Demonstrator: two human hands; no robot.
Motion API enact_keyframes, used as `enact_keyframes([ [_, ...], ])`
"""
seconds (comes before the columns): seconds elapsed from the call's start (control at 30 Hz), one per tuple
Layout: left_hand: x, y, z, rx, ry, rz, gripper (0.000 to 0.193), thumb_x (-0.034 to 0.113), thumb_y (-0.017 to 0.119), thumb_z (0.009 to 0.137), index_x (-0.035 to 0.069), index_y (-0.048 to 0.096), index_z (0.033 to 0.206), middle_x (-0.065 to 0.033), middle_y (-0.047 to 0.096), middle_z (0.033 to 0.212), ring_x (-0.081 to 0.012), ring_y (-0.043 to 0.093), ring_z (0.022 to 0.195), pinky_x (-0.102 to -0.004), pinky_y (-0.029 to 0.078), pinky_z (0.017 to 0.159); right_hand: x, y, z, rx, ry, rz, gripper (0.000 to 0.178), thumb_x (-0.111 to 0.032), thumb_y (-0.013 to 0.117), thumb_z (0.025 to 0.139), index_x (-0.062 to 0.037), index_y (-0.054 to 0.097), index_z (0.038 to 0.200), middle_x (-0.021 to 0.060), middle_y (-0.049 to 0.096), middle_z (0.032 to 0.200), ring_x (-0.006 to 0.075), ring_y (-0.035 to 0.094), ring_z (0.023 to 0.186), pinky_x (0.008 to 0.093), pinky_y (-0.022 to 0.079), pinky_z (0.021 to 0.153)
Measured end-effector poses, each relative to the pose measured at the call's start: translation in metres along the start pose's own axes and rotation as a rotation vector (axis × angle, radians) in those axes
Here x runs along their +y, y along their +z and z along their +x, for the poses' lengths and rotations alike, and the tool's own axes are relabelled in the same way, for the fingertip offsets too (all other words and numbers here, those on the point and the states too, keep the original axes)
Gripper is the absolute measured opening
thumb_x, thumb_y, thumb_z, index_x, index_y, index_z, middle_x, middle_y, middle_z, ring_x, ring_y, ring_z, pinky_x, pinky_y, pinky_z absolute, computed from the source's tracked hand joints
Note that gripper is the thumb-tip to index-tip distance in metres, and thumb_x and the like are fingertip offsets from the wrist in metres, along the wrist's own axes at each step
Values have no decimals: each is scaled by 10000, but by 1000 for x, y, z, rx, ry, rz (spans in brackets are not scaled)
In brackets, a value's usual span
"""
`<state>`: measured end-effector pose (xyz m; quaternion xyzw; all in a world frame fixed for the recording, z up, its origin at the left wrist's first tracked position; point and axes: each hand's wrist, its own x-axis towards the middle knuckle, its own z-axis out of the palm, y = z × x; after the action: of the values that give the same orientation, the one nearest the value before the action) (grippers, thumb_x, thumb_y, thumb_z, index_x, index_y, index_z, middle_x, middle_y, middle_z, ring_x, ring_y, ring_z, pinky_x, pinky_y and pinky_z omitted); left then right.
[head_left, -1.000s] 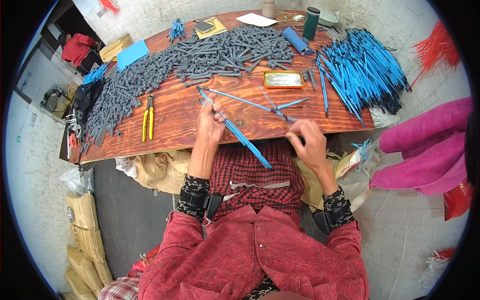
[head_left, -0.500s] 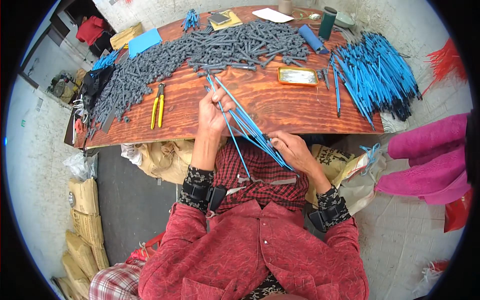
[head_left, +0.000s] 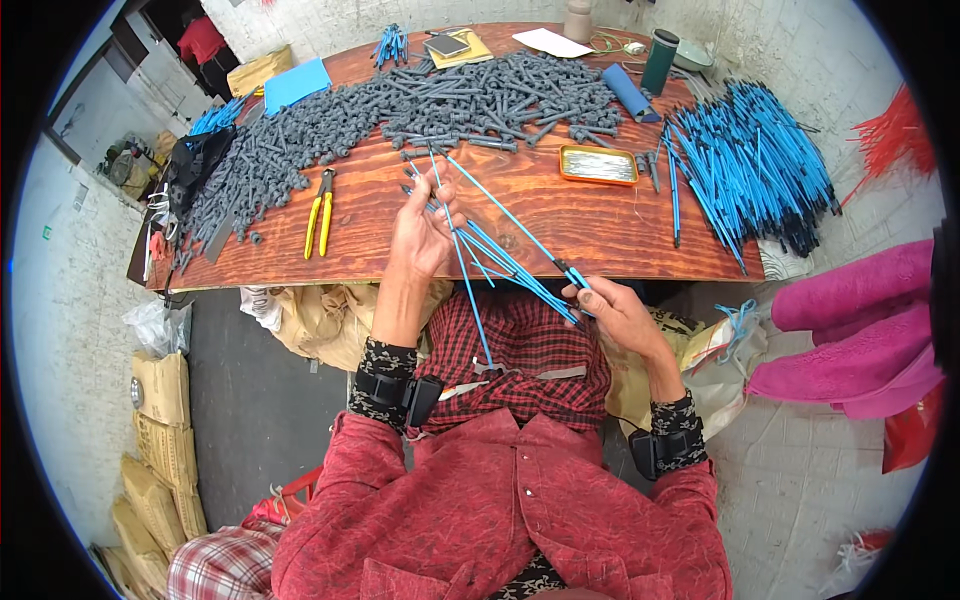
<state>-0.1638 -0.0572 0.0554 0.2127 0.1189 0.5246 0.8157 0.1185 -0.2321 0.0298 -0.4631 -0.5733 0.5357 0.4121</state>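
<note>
My left hand (head_left: 425, 225) is closed, its fingers pinched round thin blue rods just over the table's near edge. One blue rod (head_left: 471, 290) hangs from it down toward my lap. Several others form a loose bundle (head_left: 515, 275) slanting from my left fingers toward my right hand. Closed at the lower right, my right hand (head_left: 618, 315) grips dark-tipped blue rods between thumb and fingers. From there a single blue rod (head_left: 505, 210) runs up and left, apart from the bundle. My fingers partly hide where the rods are held.
Grey bolt-shaped pieces (head_left: 450, 105) cover the table's back and left. Yellow-handled pliers (head_left: 319, 215) lie left of my hands. An orange-rimmed tin (head_left: 598, 166) of thin metallic pieces sits ahead, with a heap of blue rods (head_left: 755, 165) and a green flask (head_left: 659, 62) to the right.
My right hand has moved up and to the right, and the single rod now stands farther from the bundle. The left hand stays nearly in place, still pinching rods.
</note>
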Motion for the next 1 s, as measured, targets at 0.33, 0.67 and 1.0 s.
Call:
enact_keyframes([
  [0.33, 1, 17, -7, -86, -35, 187, 370, 347, 426, 1109, 80, 559, 1329, -54, 681, 962, -230, 666, 923, -371, 576, 794, 2, -8, -1, 189, -179, -202, 350, -268, 548, 1067, 34, 673, 1193, 81, 733, 882, 166, 703, 850, 321, 536, 784],
  [0.67, 8, 12, -4, -115, -6, 309, 378, 343, 458, 1099, 74, 560, 1344, -141, 711, 1159, -268, 711, 1024, -402, 619, 879, 10, 0, 1, 68, 65, 191, 336, -276, 529, 1081, 2, 628, 1242, 31, 673, 824, 24, 475, 549, 185, 388, 525],
  [1.0, 14, -39, -2, -125, -29, 165, 313, 289, 525, 1083, 49, 606, 1266, -137, 705, 1191, -133, 629, 779, -248, 521, 604, -1, 9, 19, 95, -185, 596, 328, -288, 559, 1062, -21, 566, 1251, 70, 651, 949, 95, 567, 718, 226, 469, 662],
])
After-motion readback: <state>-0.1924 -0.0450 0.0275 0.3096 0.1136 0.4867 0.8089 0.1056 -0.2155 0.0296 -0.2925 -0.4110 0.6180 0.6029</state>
